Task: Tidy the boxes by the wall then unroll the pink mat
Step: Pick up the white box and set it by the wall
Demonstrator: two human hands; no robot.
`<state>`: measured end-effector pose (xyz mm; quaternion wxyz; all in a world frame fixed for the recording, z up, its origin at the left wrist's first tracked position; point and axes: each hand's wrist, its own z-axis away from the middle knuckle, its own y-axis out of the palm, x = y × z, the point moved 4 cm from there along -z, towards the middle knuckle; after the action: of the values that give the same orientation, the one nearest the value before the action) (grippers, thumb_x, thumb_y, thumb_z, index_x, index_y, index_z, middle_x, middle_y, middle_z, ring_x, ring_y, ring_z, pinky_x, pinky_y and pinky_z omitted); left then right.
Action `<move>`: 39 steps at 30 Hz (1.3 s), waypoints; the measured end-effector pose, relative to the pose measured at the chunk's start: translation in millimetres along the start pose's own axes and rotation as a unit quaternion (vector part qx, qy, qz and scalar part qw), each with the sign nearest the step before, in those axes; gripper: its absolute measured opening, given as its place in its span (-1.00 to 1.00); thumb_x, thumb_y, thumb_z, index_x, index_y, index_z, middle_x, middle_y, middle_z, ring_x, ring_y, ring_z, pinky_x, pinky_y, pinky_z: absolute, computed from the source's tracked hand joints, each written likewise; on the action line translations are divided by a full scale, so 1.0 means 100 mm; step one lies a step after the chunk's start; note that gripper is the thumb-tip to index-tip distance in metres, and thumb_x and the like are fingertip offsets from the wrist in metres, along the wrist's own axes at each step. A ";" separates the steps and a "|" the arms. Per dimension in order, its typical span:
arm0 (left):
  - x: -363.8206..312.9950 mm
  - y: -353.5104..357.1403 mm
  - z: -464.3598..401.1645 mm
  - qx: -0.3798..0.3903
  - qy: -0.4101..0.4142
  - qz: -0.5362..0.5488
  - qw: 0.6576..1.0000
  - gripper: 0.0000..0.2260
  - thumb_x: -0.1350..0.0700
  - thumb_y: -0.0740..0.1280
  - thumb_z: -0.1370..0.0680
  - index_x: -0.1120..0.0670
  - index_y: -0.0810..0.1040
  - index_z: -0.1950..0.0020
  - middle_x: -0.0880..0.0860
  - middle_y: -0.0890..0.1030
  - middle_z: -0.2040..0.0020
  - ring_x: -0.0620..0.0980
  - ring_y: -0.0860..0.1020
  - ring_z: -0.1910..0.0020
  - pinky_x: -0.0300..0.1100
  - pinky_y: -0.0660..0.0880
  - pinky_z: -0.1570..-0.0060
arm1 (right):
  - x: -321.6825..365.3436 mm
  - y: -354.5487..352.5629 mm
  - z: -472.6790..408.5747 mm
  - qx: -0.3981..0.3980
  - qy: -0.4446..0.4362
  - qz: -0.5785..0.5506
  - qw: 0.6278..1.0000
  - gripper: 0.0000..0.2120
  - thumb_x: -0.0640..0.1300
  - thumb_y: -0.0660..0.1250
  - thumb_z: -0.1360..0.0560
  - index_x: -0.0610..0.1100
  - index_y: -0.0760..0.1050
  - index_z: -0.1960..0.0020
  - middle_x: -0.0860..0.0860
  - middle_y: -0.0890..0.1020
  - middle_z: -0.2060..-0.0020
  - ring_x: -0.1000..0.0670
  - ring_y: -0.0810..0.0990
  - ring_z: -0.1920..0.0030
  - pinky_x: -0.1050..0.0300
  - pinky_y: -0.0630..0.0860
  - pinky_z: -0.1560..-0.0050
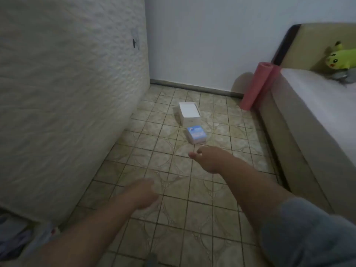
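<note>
- The open white cardboard box (pixel 189 112) lies on the beige tiled floor (pixel 173 189), roughly mid-room.
- The small blue-topped box (pixel 196 134) lies on the floor just in front of the white box, apart from it.
- The rolled pink foam mat (pixel 257 86) stands tilted to the right of and behind the white box, leaning against the bed's beige padded frame (pixel 285 132).
- The yellow plush toy (pixel 340 58) lies on the bed, far right of the white box.
- The white quilted mattress (pixel 67 93) stands to the white box's left.
- The right hand (pixel 209 158) hangs in front of the blue-topped box; the left hand (pixel 142 191) is nearer still and further left.

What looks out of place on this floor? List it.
Two boxes sit loose mid-floor, not against any wall: a white box and a blue box, slightly askew. The pink mat is rolled, leaning by the bed.
</note>
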<state>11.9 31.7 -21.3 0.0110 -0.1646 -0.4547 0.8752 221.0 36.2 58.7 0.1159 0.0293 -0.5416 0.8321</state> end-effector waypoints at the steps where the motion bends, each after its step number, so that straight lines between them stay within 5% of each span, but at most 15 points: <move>1: 0.03 -0.19 -0.20 -0.014 -0.002 -0.001 1.000 -0.48 -0.04 0.22 -0.53 0.06 0.25 -0.46 0.11 0.31 -0.47 0.10 0.31 -0.41 -0.07 0.31 -0.34 | 0.01 0.04 -0.11 0.015 0.014 -0.015 1.000 -0.42 0.22 -0.05 -0.60 -0.16 0.32 -0.41 -0.16 0.43 -0.35 -0.15 0.38 -0.34 -0.12 0.31 -0.32; 11: -0.42 -2.33 -1.86 -0.141 0.043 0.024 0.989 -0.46 -0.04 0.25 -0.53 0.11 0.26 -0.45 0.18 0.35 -0.43 0.14 0.36 -0.36 -0.10 0.34 -0.20 | -0.29 0.44 -1.17 0.118 0.067 -0.041 0.990 -0.42 0.25 -0.05 -0.59 -0.10 0.35 -0.40 -0.13 0.45 -0.34 -0.13 0.41 -0.32 -0.03 0.34 -0.26; 18: -0.56 -2.44 -2.89 -0.086 0.015 0.020 0.996 -0.46 -0.06 0.24 -0.52 0.10 0.25 -0.45 0.16 0.33 -0.44 0.13 0.34 -0.37 -0.07 0.32 -0.26 | -0.61 -0.52 -2.63 0.084 0.071 -0.038 0.993 -0.40 0.25 -0.05 -0.58 -0.14 0.39 -0.36 -0.16 0.47 -0.30 -0.14 0.44 -0.27 -0.02 0.37 -0.24; 22: -0.48 -2.37 -3.35 -0.027 -0.014 0.030 0.999 -0.43 -0.10 0.22 -0.52 0.06 0.20 -0.48 0.10 0.26 -0.50 0.10 0.28 -0.43 -0.05 0.27 -0.34 | -0.68 -1.34 -3.50 0.040 0.060 -0.054 0.996 -0.55 0.09 -0.05 -0.64 -0.09 0.33 -0.40 -0.22 0.44 -0.31 -0.19 0.45 -0.25 -0.06 0.38 -0.24; 28: -0.24 -2.43 -4.08 0.058 -0.036 0.033 0.997 -0.43 -0.09 0.22 -0.54 0.10 0.20 -0.48 0.13 0.24 -0.50 0.10 0.26 -0.44 -0.08 0.25 -0.36 | -0.52 -2.29 -4.71 -0.023 0.025 -0.022 0.999 -0.45 0.18 -0.05 -0.62 -0.18 0.34 -0.38 -0.22 0.48 -0.28 -0.19 0.44 -0.25 -0.04 0.36 -0.19; 32: 0.03 -2.77 -4.75 0.091 -0.032 0.019 0.995 -0.40 -0.13 0.21 -0.54 0.09 0.15 -0.50 0.12 0.20 -0.52 0.08 0.23 -0.46 -0.13 0.22 -0.37 | -0.32 -2.49 -5.49 -0.021 0.019 -0.002 1.000 -0.38 0.25 -0.07 -0.59 -0.18 0.35 -0.39 -0.19 0.46 -0.32 -0.18 0.41 -0.29 -0.07 0.34 -0.26; 39: 0.34 -4.24 -6.20 0.051 0.011 -0.025 0.998 -0.42 -0.10 0.24 -0.53 0.08 0.19 -0.49 0.14 0.24 -0.50 0.10 0.28 -0.43 -0.13 0.26 -0.32 | -0.04 -2.24 -6.49 0.040 0.045 -0.006 0.998 -0.55 0.17 -0.02 -0.60 -0.07 0.39 -0.31 -0.17 0.53 -0.21 -0.19 0.51 -0.16 -0.05 0.44 -0.16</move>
<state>109.3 776.7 -21.9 0.0461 -0.1619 -0.4132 0.8949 324.8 711.7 -8.7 0.1432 -0.0001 -0.5017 0.8531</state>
